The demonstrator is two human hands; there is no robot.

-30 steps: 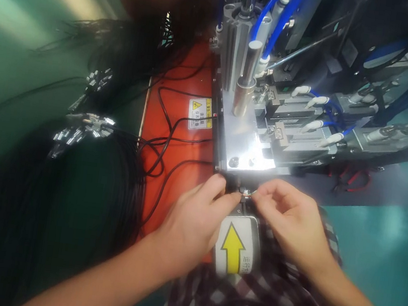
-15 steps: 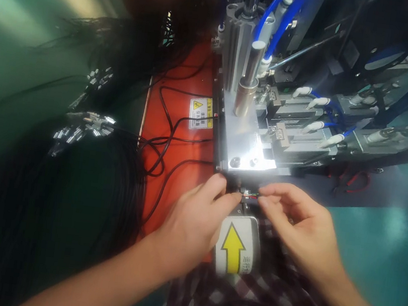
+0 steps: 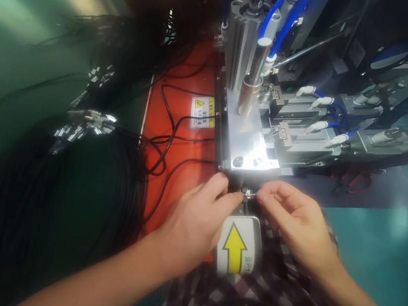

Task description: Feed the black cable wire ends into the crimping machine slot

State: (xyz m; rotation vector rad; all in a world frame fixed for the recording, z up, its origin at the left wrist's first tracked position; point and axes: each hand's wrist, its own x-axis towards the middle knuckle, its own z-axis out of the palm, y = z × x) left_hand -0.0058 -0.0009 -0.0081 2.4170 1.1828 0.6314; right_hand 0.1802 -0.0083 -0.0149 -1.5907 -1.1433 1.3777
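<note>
My left hand (image 3: 195, 222) and my right hand (image 3: 294, 222) meet just below the front edge of a metal press machine (image 3: 250, 144). Both pinch a small metal connector (image 3: 246, 194) on the end of a thin cable, left fingers on its left side, right fingertips on its right. Fine coloured wires at the connector are too small to make out. Directly below the hands sits a white plate with a yellow arrow (image 3: 238, 248) pointing up toward the machine.
An orange mat (image 3: 176, 134) carries loose black cables and a yellow warning label (image 3: 202, 111). A large bundle of black cables with metal plugs (image 3: 87, 125) lies at left. Blue air hoses (image 3: 283, 8) and pneumatic cylinders rise behind the press. My checked clothing fills the bottom.
My right hand slid slightly right and then back in, fingertips closing again on the connector. The left hand kept its pinch in place.
</note>
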